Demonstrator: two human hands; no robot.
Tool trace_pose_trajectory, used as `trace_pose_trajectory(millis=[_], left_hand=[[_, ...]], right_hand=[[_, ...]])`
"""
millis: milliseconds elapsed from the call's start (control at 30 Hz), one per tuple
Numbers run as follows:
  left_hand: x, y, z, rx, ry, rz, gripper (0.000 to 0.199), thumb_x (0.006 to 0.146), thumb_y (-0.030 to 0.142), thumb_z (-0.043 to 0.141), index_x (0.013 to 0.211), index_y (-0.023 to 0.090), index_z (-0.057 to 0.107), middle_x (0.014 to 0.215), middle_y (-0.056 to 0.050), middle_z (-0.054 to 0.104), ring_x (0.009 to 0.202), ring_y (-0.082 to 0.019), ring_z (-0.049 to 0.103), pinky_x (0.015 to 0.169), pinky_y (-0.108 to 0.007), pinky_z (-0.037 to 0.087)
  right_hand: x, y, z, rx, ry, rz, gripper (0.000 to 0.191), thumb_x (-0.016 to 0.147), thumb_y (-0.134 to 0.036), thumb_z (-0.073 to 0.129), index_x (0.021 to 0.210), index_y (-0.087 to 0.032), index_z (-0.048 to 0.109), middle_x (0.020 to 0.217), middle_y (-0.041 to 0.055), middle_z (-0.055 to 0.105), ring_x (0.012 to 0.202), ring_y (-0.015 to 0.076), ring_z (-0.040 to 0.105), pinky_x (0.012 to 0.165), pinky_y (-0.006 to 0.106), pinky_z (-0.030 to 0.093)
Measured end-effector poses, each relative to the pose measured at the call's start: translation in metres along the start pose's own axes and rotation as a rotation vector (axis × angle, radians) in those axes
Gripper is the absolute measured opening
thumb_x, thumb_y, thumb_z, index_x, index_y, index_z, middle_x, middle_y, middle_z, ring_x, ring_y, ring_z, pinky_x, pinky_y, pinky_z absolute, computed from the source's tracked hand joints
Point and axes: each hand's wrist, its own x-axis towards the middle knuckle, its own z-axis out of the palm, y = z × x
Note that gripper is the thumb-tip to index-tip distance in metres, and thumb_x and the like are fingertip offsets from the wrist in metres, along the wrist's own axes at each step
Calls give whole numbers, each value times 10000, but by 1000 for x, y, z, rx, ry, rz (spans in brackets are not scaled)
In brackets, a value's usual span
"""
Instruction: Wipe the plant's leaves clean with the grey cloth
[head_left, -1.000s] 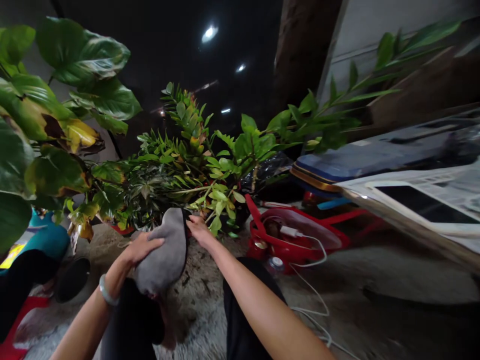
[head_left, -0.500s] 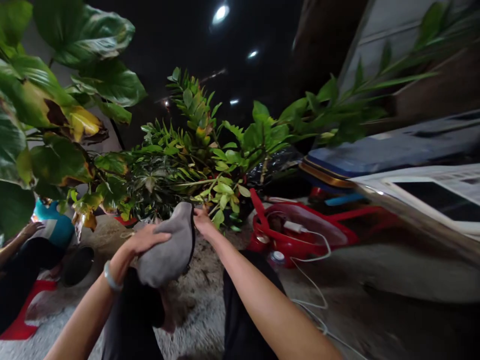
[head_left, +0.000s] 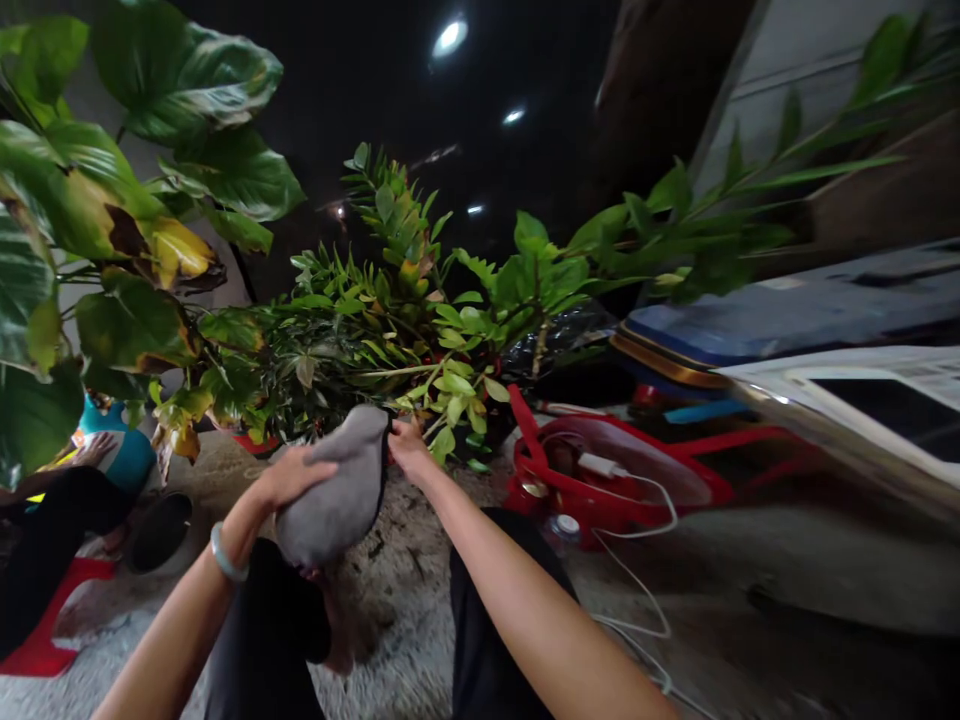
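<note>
A grey, soft cloth-like piece (head_left: 337, 495) with a dark edge along its right side is held up between my hands, above my knees. My left hand (head_left: 296, 474) lies over its upper left side, fingers pointing right across it and the thumb side hidden. At the dark edge near the top right, my right hand (head_left: 409, 446) pinches the piece with bent fingers. A bracelet (head_left: 227, 552) is round my left wrist.
Leafy plants (head_left: 450, 320) stand ahead and at the upper left. To the right are a red bag (head_left: 622, 500) with a white charger and cable, and a table with a white device (head_left: 885, 405). Another person (head_left: 67, 510) sits at the far left near a dark round container (head_left: 161, 532).
The view has shifted slightly, so the surroundings sit a little further right and lower. Both hands keep their hold on the grey piece, which has barely moved.
</note>
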Motion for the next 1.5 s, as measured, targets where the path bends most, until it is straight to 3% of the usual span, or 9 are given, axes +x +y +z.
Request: trace_pose_trajectory(millis=[133, 333, 467, 633, 867, 1000, 1167, 1333, 1500], left_hand=[[-48, -3, -28, -38, -88, -26, 369, 701, 484, 824, 931, 196, 826, 890, -78, 796, 793, -277, 707, 733, -350, 563], [-14, 28, -78, -267, 552, 171, 491, 638, 503, 855, 974, 156, 769, 811, -60, 766, 689, -202, 678, 635, -279, 541], [-8, -17, -48, -178, 415, -25, 423, 585, 464, 867, 832, 139, 755, 708, -45, 739, 637, -205, 652, 605, -300, 526], [-63, -59, -41, -186, 77, -120, 408, 688, 517, 834, 888, 163, 798, 797, -60, 777, 723, -229, 698, 677, -314, 557], [-38, 8, -94, -485, 595, 120, 459, 593, 417, 898, 957, 162, 786, 822, -44, 798, 743, -226, 735, 682, -272, 583], [-8, -18, -62, -467, 493, -60, 349, 603, 339, 882, 864, 142, 759, 737, -52, 781, 650, -208, 707, 649, -291, 579], [-42, -69, -35, -418, 220, -247, 413, 655, 438, 883, 928, 146, 779, 782, -73, 788, 687, -220, 716, 656, -305, 568], [-82, -32, -72, -323, 234, -203, 403, 678, 459, 881, 933, 164, 778, 736, -55, 766, 623, -198, 690, 598, -288, 544], [-49, 7, -104, -384, 600, 75, 457, 645, 425, 878, 1003, 161, 771, 817, -52, 786, 720, -213, 720, 675, -285, 574]], right_hand=[[1, 1, -6, 18, -23, 1, 170, 688, -236, 721, 659, -192, 559, 505, -32, 635, 350, 99, 532, 331, 187, 427], [1, 1, -2, 22, 12, 26, 171, 693, -193, 729, 668, -187, 560, 541, -6, 672, 377, 115, 595, 365, 190, 483], [0, 0, 1, 44, 21, 27, 164, 718, -174, 720, 669, -189, 564, 528, -11, 664, 375, 126, 603, 374, 208, 504], [-1, 0, -3, 66, 37, 28, 134, 736, -168, 695, 679, -183, 575, 542, -9, 675, 363, 119, 590, 355, 203, 484], [-2, -7, 3, 220, 27, 108, 224, 759, -194, 745, 709, -202, 527, 563, -23, 668, 374, 105, 570, 397, 218, 513], [-12, -5, 18, 472, 15, 242, 229, 936, -345, 638, 783, -210, 534, 625, -11, 680, 460, 112, 623, 511, 249, 579], [-24, 4, 43, 334, -196, 399, 336, 938, -528, 637, 904, -200, 572, 744, 35, 738, 533, 154, 690, 459, 251, 562], [-19, -5, 63, 306, -282, 300, 274, 922, -436, 687, 875, -183, 591, 773, 43, 761, 507, 130, 676, 430, 219, 545], [-14, -6, 70, 318, -281, 181, 182, 898, -303, 683, 792, -181, 599, 570, -36, 659, 342, 78, 506, 374, 201, 482]])
